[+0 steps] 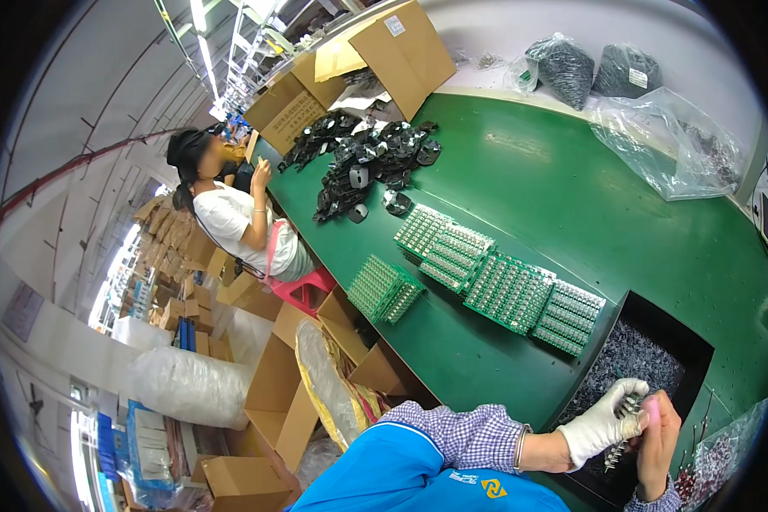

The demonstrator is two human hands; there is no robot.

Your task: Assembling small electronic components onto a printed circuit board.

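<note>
A blue apron (401, 474) and checked sleeve (465, 435) lie closest. The gloved left hand (602, 422) curls its fingers (627, 399) shut around a small board (630, 410) studded with metal pins; the bare right hand (657, 435) pinches the same board from the other side. Both hover over a black bin (648, 358) of grey parts sunk in the green table (529, 179). Beyond lie green boards (503, 286), then black parts (358, 158), boxes (384, 51) and a seated person (239, 213).
</note>
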